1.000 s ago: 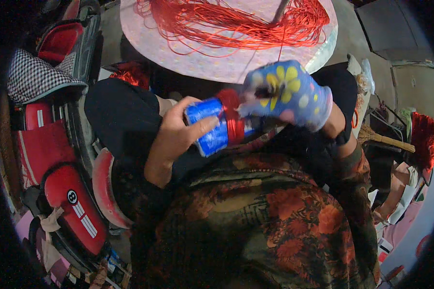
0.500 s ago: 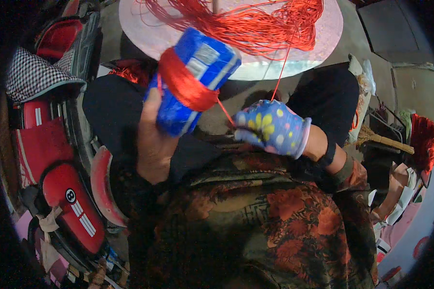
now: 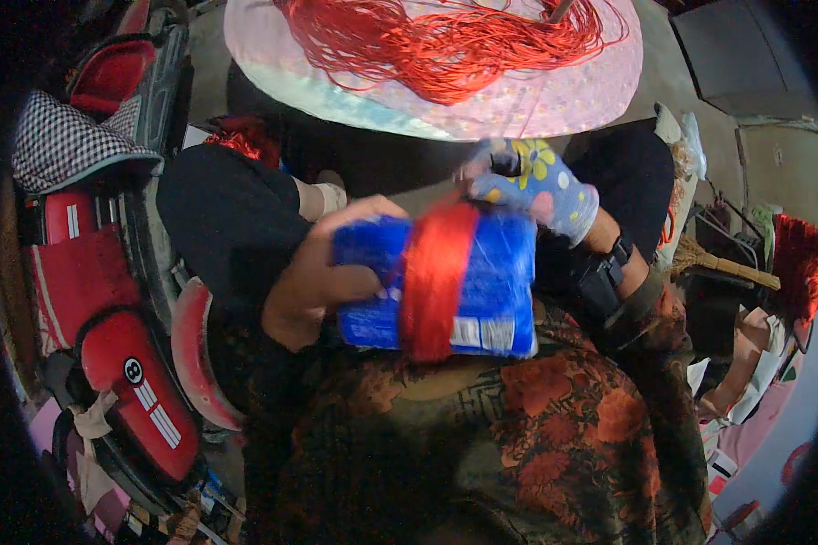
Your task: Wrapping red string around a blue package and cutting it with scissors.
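The bare left hand (image 3: pixel 323 277) grips the left end of a blue packet (image 3: pixel 441 282) held flat above the lap, fingers curled over its top edge. A thick band of red thread (image 3: pixel 434 277) is wound around the packet's middle. The right hand (image 3: pixel 536 186), in a gloved covering printed with flowers and dots, sits closed at the packet's upper right edge, pinching something small there; what it pinches is too blurred to tell. Beyond the hands, a round pale tray (image 3: pixel 554 100) carries a loose heap of red string (image 3: pixel 445 41). A checked cloth (image 3: pixel 64 145) and red bags (image 3: pixel 109 318) crowd the left side, and a broom (image 3: pixel 723 268) lies at right.
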The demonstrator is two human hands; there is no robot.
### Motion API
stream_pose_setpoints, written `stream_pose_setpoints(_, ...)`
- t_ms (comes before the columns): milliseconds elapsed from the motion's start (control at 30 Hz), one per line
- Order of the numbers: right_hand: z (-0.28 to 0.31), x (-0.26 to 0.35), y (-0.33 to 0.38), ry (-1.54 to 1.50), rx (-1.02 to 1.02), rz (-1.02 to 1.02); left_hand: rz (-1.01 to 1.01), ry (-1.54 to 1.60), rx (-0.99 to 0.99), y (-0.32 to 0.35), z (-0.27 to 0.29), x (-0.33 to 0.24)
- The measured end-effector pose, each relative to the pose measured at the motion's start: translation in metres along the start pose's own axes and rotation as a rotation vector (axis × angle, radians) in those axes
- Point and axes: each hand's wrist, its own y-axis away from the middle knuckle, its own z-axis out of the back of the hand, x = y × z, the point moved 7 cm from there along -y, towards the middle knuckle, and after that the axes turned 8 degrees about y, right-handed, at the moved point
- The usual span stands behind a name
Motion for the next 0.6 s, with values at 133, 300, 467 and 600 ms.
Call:
stream_pose_setpoints(133, -0.02, 0.009, 0.017, 0.019, 0.052, 0.0, -0.3, 0.288, -0.272, 0.004, 0.011, -0.017)
stream_pose_setpoints(300, -0.036, 0.032, 0.012, 0.66, 0.283, 0.087, -0.543, 0.457, -0.488, -0.007, 0.035, -0.021)
stream_pose_setpoints(467, -0.027, 0.027, 0.017, 0.512, 0.253, 0.108, -0.648, 0.374, -0.458, -0.001, 0.052, -0.038)
stream_pose_setpoints(600, -0.003, 0.068, 0.004, 0.387, 0.186, 0.19, -0.431, -0.421, -0.717, 0.003, 0.048, -0.031)
